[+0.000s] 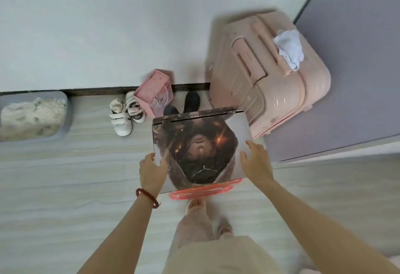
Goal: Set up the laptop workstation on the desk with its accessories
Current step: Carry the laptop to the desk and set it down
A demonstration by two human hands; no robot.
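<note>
We are at the very start, as we judge it: nearest to us, our left hand (153,171) and right hand (255,161) clasp the closed laptop (201,148) by its left and right edges, thumbs on the lid, above what looks through the blur like a red stool (200,192) on the floor, with no accessories in sight. The laptop lies flat, lid up, long axis running left to right, hinge edge pointing far toward the wall. Farther right, beside the pink suitcase (270,74), a grey surface (346,79) may be the desk; carrying, opening and accessories all remain.
</note>
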